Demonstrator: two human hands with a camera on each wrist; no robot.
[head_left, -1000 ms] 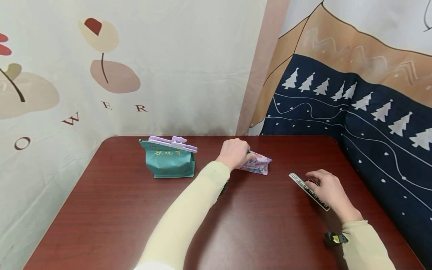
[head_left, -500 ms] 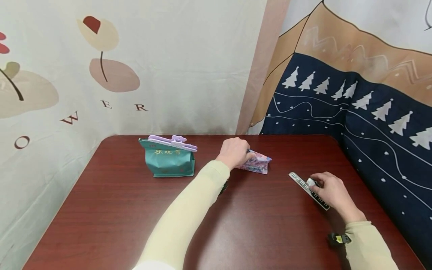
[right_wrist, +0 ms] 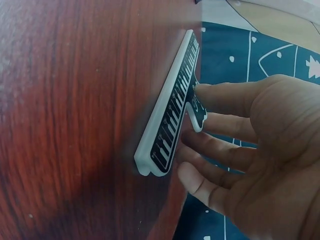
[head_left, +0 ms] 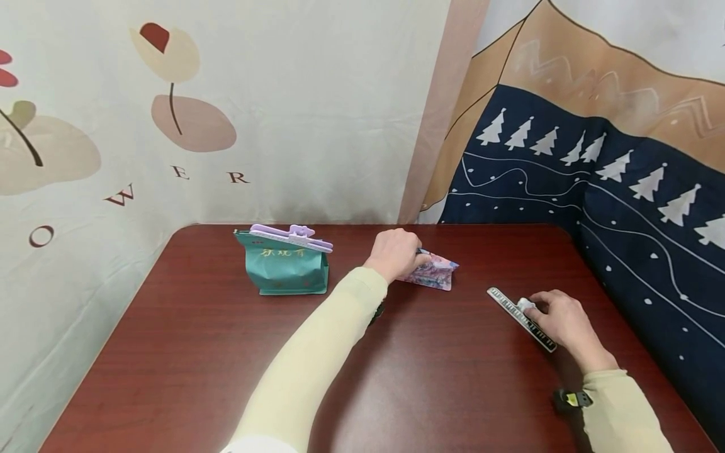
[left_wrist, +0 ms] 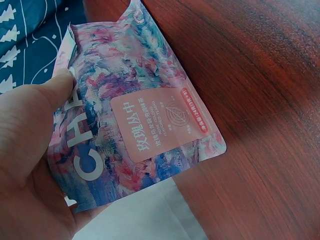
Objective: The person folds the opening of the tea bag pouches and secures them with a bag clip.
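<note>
My left hand (head_left: 394, 255) pinches the top of a pink, blue and purple tea pouch (head_left: 435, 272) at the back of the table. In the left wrist view the thumb lies over the pouch's (left_wrist: 115, 100) opening edge, and a pink label faces the camera. To the right, a long white sealing clip with a piano-key print (head_left: 518, 318) lies slanted on the table. The thumb and fingers of my right hand (head_left: 563, 321) pinch the clip's raised handle. In the right wrist view the clip's bar (right_wrist: 170, 110) stands out to the left of the fingertips.
A teal bag (head_left: 286, 270) stands at the back left, its top closed with a purple clip (head_left: 291, 238). The dark red wooden table (head_left: 430, 377) meets a pale printed cloth (head_left: 317, 126) behind and a navy cloth with white trees (head_left: 640, 233) on the right.
My right hand has shifted slightly right on the clip, and the clip's white handle part shows more by the thumb. My left hand still holds the pouch in place.
</note>
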